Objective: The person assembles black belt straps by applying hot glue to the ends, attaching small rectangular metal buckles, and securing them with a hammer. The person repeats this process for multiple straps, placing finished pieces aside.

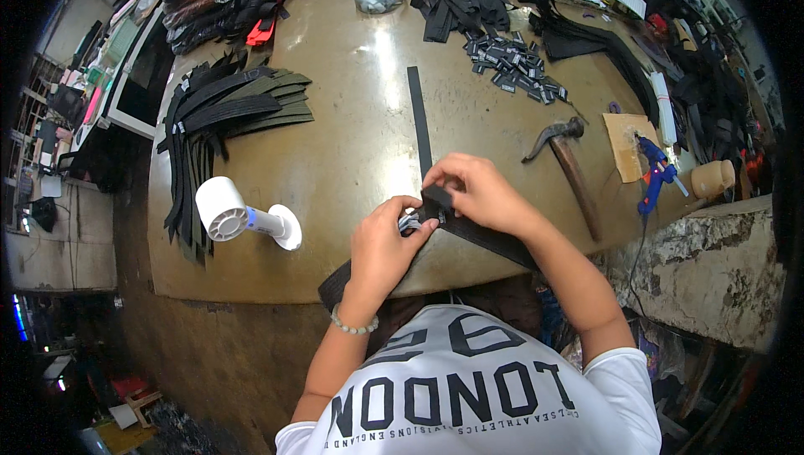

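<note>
One long, flat black strap [419,116] lies mid-frame, its long axis near vertical, free end pointing up. Below, the right hand [486,193] pinches a black flap [435,198]; the left hand [381,241] grips small silvery pieces [409,222], uncountable. One wooden-handled hammer [573,172] lies centre right.

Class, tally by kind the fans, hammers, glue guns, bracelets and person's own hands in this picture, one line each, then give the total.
Fan: 1
Hammer: 1
Glue gun: 1
Bracelet: 1
Left hand and right hand: 2
Total: 6
</note>
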### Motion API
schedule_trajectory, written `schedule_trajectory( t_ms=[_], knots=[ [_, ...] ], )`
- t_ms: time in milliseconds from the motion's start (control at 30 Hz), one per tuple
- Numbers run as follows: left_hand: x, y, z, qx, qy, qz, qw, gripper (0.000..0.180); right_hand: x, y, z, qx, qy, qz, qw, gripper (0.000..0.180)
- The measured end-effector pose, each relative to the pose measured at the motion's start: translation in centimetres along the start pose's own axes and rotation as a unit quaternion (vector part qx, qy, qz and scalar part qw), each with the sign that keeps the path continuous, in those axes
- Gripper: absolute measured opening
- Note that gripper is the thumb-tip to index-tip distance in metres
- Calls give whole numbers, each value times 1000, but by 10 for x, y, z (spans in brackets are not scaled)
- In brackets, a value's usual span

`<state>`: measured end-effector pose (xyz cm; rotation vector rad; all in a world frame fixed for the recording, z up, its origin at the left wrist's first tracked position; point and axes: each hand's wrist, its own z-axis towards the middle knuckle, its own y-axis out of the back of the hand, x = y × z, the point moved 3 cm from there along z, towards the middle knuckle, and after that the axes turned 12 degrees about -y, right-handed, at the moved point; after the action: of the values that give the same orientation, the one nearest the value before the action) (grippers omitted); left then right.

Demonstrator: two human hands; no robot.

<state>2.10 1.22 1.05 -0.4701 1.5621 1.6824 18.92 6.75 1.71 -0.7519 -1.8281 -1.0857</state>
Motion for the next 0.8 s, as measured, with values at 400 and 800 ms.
schedule_trajectory(
  t_ms=[400,800],
  knots=[
    [-9,-2,-10,9,-78,79,994,33,-11,1,22,-98,-78,-86,988,19],
    [-10,-4,-12,12,-102,116,988,35,-19,-10,-64,-112,256,-381,881,42]
  ],
)
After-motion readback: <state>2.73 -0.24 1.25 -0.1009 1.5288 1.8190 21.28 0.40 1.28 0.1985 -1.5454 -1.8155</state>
